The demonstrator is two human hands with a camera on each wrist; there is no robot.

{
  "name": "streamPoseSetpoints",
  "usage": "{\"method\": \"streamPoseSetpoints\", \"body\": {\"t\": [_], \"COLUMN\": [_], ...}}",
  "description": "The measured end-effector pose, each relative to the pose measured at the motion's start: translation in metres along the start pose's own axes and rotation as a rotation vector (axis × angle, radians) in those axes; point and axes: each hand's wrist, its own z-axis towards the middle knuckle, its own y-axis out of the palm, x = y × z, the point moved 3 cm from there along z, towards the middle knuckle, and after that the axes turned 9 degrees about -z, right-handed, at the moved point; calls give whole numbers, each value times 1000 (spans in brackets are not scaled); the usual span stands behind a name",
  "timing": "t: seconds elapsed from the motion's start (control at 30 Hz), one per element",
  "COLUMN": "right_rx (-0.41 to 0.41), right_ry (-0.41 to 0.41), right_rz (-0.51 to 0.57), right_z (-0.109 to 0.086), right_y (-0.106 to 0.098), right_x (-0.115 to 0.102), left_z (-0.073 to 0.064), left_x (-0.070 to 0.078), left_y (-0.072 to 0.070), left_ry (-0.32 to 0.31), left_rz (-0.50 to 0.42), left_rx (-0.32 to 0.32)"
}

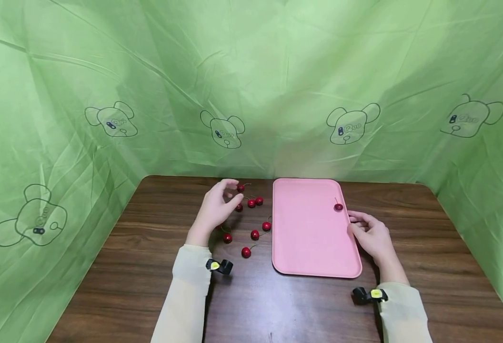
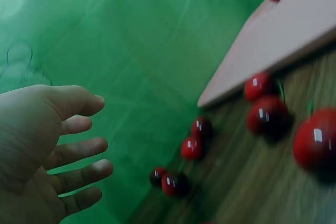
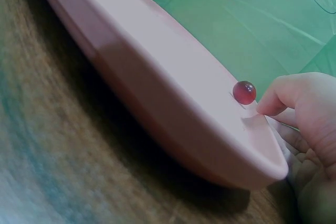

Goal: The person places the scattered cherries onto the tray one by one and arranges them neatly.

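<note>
My left hand point(image 1: 218, 205) hovers over the left group of cherries point(image 1: 251, 203), its fingers parted and loosely bent. In the left wrist view nothing lies between the thumb and fingers of that hand point(image 2: 58, 150). Several red cherries with thin stems point(image 2: 268, 115) are scattered on the table, left of a pink tray point(image 1: 313, 228). One cherry point(image 1: 338, 207) lies inside the tray near its right rim. My right hand point(image 1: 373, 238) holds that rim, thumb on top and the other fingers at the outer side, partly hidden, close to this cherry point(image 3: 244, 93).
A brown wood-grain table point(image 1: 135, 276) carries everything. Green cloth point(image 1: 273, 95) with printed bear-like heads hangs behind and along both sides, close to the table's far edge. A black strap device sits on each wrist.
</note>
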Motion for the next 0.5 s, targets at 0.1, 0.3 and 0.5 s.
{"method": "streamPoseSetpoints", "body": {"t": [0.1, 0.3, 0.5], "right_rx": [-1, -2, -11], "right_ry": [0, 8, 14], "right_rz": [7, 8, 8], "right_z": [0, 1, 0], "right_y": [0, 0, 0], "right_x": [0, 0, 0], "left_z": [-5, -7, -6], "left_x": [-12, -30, -48], "left_y": [-7, -9, -3], "left_ry": [-26, -67, -101], "left_rz": [-4, -27, -19], "left_rx": [10, 8, -14]}}
